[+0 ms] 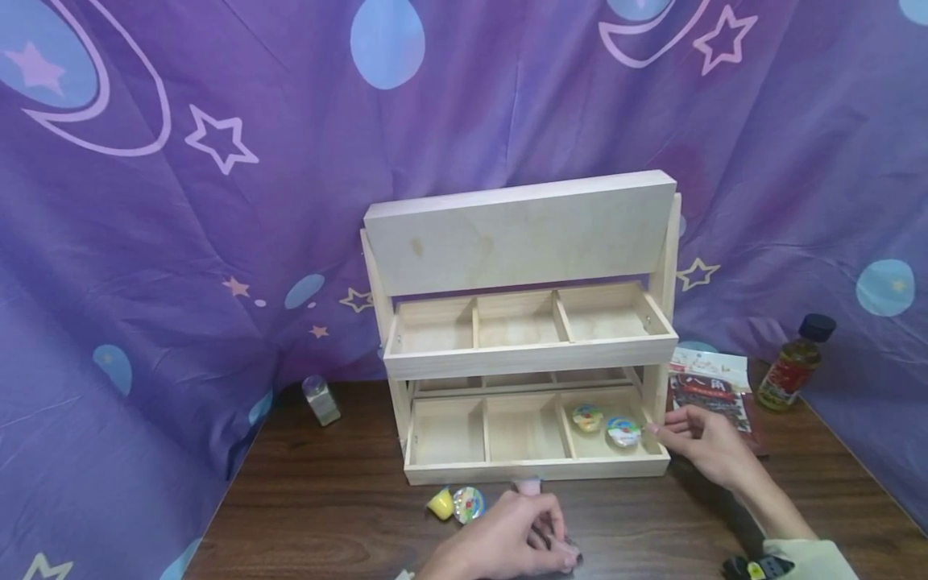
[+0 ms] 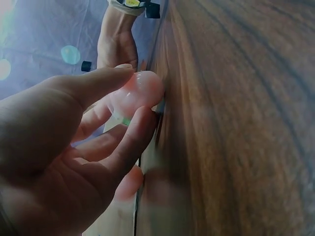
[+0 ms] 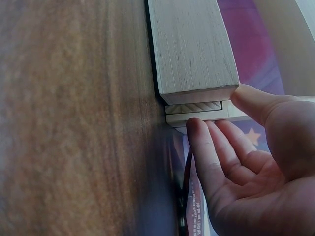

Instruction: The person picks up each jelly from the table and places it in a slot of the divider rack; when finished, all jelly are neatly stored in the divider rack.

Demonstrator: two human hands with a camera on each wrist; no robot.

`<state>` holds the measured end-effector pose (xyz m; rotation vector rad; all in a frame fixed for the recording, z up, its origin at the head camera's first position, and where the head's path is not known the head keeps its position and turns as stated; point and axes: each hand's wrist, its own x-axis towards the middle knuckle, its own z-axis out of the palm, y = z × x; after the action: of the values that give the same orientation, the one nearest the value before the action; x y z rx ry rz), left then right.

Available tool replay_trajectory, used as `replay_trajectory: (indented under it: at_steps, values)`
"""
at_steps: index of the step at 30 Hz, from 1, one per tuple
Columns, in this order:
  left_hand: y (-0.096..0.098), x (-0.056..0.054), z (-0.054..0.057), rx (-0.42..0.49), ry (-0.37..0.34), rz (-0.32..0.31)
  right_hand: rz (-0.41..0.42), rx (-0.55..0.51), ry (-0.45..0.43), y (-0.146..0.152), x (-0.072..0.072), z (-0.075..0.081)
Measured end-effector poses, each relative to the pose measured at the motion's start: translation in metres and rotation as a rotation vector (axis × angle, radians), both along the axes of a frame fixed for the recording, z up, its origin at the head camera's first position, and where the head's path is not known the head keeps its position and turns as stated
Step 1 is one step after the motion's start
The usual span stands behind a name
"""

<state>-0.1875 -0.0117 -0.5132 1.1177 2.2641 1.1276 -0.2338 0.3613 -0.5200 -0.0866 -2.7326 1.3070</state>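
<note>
My left hand [image 1: 500, 536] pinches a pink jelly cup [image 2: 140, 91] between thumb and fingertips, low over the wooden table; fingers mostly hide it in the head view. Another pink jelly cup [image 1: 529, 486] lies just beyond that hand, by the front of a two-tier wooden rack [image 1: 536, 470]. At the rack's lower right end, my right hand [image 1: 706, 443] grips the side, thumb at the tray's corner and fingers along the outside. Inside the lower right compartment sit two jelly cups, a yellowish one [image 1: 587, 418] and one with a white-and-blue lid [image 1: 623, 432].
A yellow jelly cup [image 1: 441, 504] and a lid-up jelly cup [image 1: 468, 504] lie left of my left hand. Right of the rack are a spice packet [image 1: 710, 395] and a dark-capped bottle [image 1: 790, 370]. A small clear-topped jar [image 1: 321, 400] stands at the left.
</note>
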Motion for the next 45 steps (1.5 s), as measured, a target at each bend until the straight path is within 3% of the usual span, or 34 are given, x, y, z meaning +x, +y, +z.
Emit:
replay_trajectory:
  at_steps: [6,12,20,27,34,41,45]
  values:
    - [0.002,0.001,0.002,-0.012,0.079,-0.026,0.005,-0.005,-0.007,0.001,0.000,0.000]
    - [0.002,0.000,0.001,-0.060,0.212,-0.029,0.004,-0.008,-0.006,0.001,0.000,-0.001]
    - [0.003,0.001,-0.003,-0.016,0.187,-0.005,0.011,-0.016,0.007,0.001,0.001,-0.002]
    - [0.009,0.003,-0.005,-0.006,0.311,-0.042,0.015,-0.020,0.009,0.001,0.002,-0.002]
    - [0.012,0.009,-0.007,-0.085,0.240,-0.072,0.019,-0.018,0.012,0.002,0.001,-0.003]
    - [0.014,0.010,-0.006,0.013,0.085,-0.091,0.019,-0.022,0.011,0.001,0.000,-0.002]
    - [0.016,0.010,-0.006,0.031,0.097,-0.091,0.014,-0.020,0.006,0.002,0.000,-0.001]
